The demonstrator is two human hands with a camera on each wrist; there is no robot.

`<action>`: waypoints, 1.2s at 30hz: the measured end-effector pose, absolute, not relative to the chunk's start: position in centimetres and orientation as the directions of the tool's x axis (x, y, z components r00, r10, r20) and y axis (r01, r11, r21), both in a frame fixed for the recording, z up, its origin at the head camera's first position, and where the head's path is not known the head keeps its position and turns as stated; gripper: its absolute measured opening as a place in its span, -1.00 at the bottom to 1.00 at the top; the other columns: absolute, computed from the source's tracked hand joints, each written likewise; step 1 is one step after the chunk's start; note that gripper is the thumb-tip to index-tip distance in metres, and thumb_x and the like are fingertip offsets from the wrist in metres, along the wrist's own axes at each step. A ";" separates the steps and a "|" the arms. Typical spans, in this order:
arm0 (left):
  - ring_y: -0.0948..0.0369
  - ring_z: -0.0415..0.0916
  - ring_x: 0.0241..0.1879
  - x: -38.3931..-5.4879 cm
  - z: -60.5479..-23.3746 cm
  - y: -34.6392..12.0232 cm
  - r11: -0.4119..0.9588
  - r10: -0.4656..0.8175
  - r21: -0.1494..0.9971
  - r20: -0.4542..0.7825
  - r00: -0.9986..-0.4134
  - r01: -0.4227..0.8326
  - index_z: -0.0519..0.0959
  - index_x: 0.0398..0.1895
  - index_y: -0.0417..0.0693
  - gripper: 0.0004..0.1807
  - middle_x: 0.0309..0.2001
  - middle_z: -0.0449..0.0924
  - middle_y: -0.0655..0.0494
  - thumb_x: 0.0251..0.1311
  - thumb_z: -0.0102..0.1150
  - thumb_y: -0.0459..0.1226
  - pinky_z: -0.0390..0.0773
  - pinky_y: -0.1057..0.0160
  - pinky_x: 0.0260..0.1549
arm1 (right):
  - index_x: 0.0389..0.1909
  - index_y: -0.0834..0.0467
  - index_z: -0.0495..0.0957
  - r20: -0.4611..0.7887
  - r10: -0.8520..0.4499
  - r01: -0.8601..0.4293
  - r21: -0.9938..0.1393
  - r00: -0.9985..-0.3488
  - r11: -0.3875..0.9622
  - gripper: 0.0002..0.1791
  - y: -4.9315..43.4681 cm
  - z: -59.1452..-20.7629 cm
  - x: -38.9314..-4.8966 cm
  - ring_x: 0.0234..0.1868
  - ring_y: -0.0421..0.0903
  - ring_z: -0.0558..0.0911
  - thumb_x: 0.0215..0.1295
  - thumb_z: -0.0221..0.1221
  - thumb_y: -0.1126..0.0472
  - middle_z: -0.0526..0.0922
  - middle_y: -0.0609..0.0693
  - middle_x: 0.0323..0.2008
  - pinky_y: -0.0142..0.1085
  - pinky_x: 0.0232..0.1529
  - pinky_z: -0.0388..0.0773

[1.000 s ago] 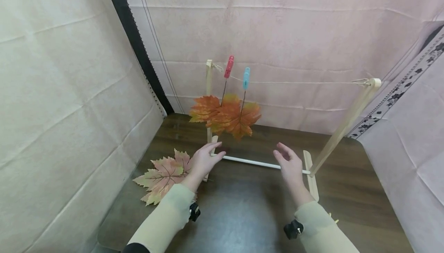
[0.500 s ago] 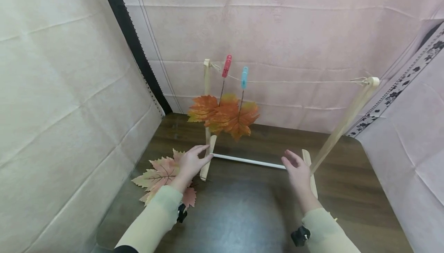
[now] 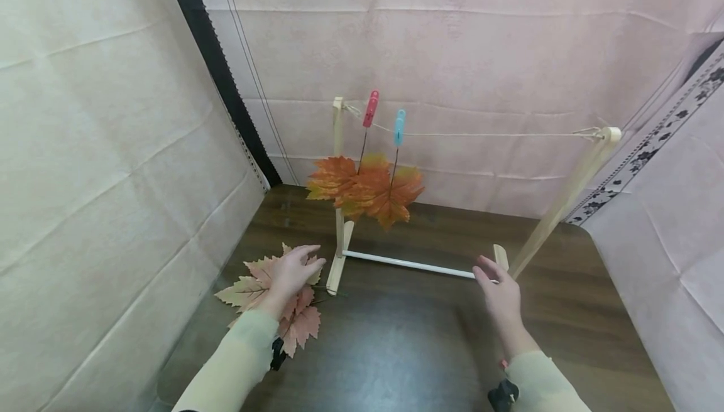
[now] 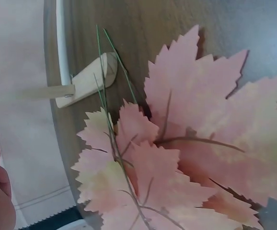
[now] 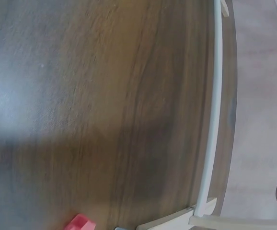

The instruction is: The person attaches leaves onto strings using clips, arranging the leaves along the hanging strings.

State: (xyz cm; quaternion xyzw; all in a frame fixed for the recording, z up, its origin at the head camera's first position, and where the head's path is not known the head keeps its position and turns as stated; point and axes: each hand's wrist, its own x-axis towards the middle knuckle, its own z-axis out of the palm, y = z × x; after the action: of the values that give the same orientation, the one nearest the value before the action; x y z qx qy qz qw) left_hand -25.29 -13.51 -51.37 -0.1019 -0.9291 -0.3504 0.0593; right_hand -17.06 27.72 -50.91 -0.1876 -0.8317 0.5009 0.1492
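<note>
My left hand (image 3: 291,276) is over the pale pink maple leaves (image 3: 300,321) at the table's left, fingers relaxed and holding nothing. Close up in the left wrist view, the pink leaves (image 4: 201,120) overlap one another, their thin green stems (image 4: 110,120) pointing toward the rack's foot (image 4: 93,79). My right hand (image 3: 500,292) hovers by the right end of the white rod (image 3: 413,265), fingers loosely bent around nothing. Two orange maple leaves (image 3: 390,195) hang from the string (image 3: 486,135), one under a red clothespin (image 3: 371,109), the other under a blue clothespin (image 3: 400,128).
A wooden post (image 3: 565,201) rises at the rack's right, another post (image 3: 338,129) at its left. Partly behind the right sleeve lies a red clothespin (image 5: 80,223) on the table (image 5: 105,120). Cloth walls (image 3: 452,54) enclose the back and sides.
My left hand has moved left and down, from the rack's left foot to over the pink leaves. My right hand has shifted right and slightly down, toward the rack's right foot.
</note>
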 end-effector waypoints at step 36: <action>-0.16 0.22 0.06 -23.5 -56.9 -18.1 0.790 0.073 0.602 0.092 -0.993 0.114 0.60 0.02 -0.03 -0.60 0.06 0.55 -0.05 0.10 0.29 -0.12 -0.01 -0.22 -0.03 | 0.25 0.18 0.35 -0.096 0.487 0.331 -0.843 -0.868 0.423 -0.32 32.4 -55.2 -10.8 0.18 0.22 0.37 0.27 0.09 -0.19 0.39 0.32 0.19 0.07 0.12 0.25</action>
State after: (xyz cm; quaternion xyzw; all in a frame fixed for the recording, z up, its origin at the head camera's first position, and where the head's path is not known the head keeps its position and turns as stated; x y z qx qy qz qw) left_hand -23.45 -18.11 -56.90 -0.0496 -0.9456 -0.3201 0.0320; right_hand -10.75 32.39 -55.20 -0.2437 -0.8397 0.4784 0.0815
